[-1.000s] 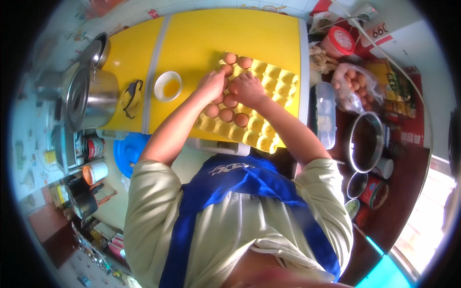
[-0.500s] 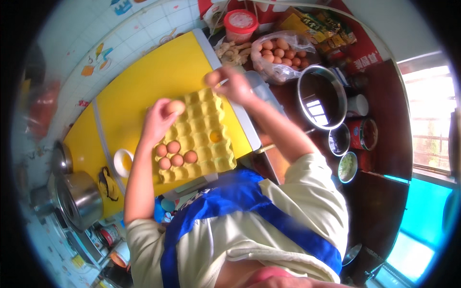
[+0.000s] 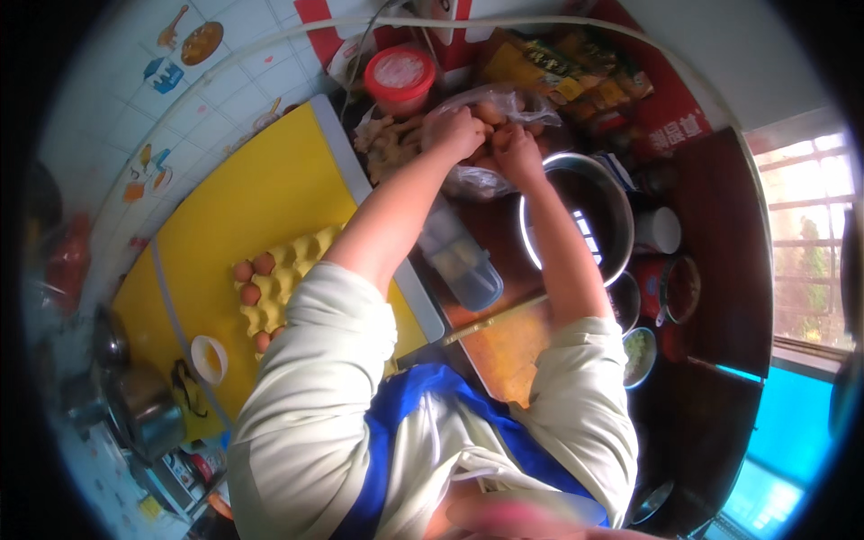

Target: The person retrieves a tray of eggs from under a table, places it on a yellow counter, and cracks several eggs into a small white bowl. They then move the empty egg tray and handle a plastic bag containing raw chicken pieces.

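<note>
Both hands are in the clear plastic bag (image 3: 484, 183) of brown eggs (image 3: 489, 112) beyond the yellow table. My left hand (image 3: 456, 133) comes in from the bag's left side, fingers curled down among the eggs; what they hold is hidden. My right hand (image 3: 519, 153) is close beside it, its fingers closed round an egg at the near side of the pile. On the table, a yellow egg tray (image 3: 297, 261) holds several brown eggs (image 3: 250, 294) toward its left edge. My left sleeve covers much of the tray.
A lidded plastic box (image 3: 463, 274) lies below the bag. A metal pot (image 3: 625, 184) of dark liquid stands beside my right forearm. Ginger (image 3: 387, 144) and a red-lidded tub (image 3: 399, 79) are left of the bag. A white bowl (image 3: 209, 359) sits left of the tray.
Both hands have moved from over the egg tray, up and right into the bag of eggs. My view has shifted right. My left arm now covers part of the tray.
</note>
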Demonstrator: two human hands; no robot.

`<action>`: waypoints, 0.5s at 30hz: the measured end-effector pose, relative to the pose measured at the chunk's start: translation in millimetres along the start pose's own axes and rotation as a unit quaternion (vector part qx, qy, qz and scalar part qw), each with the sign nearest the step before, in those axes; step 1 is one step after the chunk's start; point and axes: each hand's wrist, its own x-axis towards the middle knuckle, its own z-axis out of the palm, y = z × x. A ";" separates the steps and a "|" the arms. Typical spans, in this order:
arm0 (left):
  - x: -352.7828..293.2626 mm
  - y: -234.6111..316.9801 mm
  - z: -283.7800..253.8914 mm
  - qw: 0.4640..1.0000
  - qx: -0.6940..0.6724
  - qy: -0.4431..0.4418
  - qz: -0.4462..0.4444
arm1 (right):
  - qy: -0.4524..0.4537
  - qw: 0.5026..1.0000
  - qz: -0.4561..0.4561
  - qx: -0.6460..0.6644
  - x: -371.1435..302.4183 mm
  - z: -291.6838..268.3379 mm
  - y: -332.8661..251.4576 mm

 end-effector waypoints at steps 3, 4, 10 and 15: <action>6.2 -2.9 8.2 0.992 -0.109 -0.036 -0.058 | -0.050 0.998 -0.040 0.026 0.4 -4.6 -3.5; 3.2 -0.5 5.8 0.981 -0.164 -0.041 -0.093 | -0.053 0.996 -0.019 0.075 2.5 -11.3 -8.2; -127.8 -24.3 -68.6 0.940 -0.270 0.197 0.073 | 0.027 0.978 -0.181 0.097 -9.6 -29.2 -108.3; -313.4 -142.9 -163.3 0.957 -0.066 0.149 -0.238 | -0.186 0.891 -0.352 0.217 -83.3 47.7 -252.7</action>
